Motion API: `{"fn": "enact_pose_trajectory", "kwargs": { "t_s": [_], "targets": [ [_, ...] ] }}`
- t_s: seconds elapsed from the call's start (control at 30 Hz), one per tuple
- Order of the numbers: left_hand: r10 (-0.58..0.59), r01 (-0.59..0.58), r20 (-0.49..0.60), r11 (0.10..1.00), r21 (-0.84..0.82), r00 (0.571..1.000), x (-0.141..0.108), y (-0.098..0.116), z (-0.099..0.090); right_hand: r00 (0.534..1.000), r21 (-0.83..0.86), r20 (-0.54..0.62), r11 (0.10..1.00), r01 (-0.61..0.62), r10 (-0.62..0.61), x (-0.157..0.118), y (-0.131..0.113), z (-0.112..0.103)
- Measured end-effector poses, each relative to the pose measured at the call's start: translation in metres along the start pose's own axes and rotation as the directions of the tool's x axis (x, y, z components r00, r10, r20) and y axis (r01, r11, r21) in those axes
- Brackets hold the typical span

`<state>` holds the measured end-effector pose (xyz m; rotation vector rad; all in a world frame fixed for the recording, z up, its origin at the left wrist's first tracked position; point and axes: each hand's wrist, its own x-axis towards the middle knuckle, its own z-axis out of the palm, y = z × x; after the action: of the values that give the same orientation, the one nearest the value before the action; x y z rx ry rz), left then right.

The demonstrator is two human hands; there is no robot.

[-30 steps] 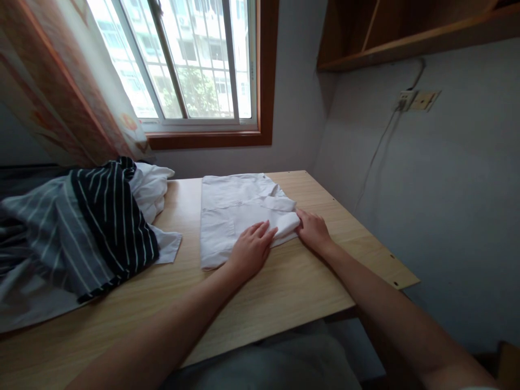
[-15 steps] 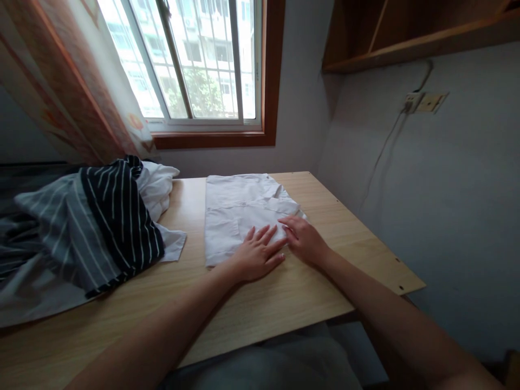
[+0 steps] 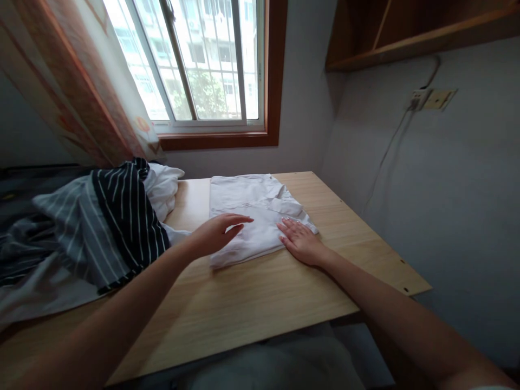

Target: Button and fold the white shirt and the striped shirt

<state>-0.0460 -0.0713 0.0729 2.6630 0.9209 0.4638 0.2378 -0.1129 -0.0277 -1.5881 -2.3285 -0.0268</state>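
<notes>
A folded white shirt point(image 3: 252, 192) lies flat on the wooden table point(image 3: 227, 303), its collar toward the right. My left hand point(image 3: 217, 233) hovers over the shirt's left part, fingers stretched out and thumb apart, holding nothing. It covers some of the shirt's front. My right hand point(image 3: 299, 241) rests flat, palm down, on the shirt's near right edge by the collar, with its fingers extended.
Heaped clothes, among them a black and grey striped garment point(image 3: 125, 222) and a white one point(image 3: 162, 187), lie on the table's left. A window point(image 3: 203, 65) and curtain point(image 3: 81, 81) are behind. A shelf point(image 3: 382, 54) overhangs the right wall, near a socket point(image 3: 430, 100) with a cord.
My left hand has lifted off the shirt and moved left. My right hand has flattened onto the shirt's near right edge. The view has shifted slightly.
</notes>
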Motion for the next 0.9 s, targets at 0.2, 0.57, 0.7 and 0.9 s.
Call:
{"fn": "enact_pose_trajectory", "kwargs": {
  "t_s": [0.2,0.57,0.7,0.9],
  "targets": [
    [-0.125,0.097,0.091,0.959,0.265,0.988,-0.038,-0.013,0.051,1.0,-0.004,0.008,1.0,-0.009,0.009,0.0,-0.003,0.0],
    [-0.154,0.094,0.173,0.945,0.314,0.973,-0.041,-0.011,0.047,1.0,0.125,0.005,0.992,-0.005,0.004,0.02,-0.01,-0.028],
    [-0.157,0.095,0.174,0.942,0.323,0.972,-0.042,-0.011,0.05,0.999,0.07,-0.032,0.997,0.016,-0.014,0.047,-0.058,-0.027],
    [-0.162,0.108,0.131,0.931,0.35,0.978,-0.043,-0.015,0.054,0.988,0.071,0.112,0.991,-0.111,0.103,0.061,-0.106,-0.001]
  ]
}}
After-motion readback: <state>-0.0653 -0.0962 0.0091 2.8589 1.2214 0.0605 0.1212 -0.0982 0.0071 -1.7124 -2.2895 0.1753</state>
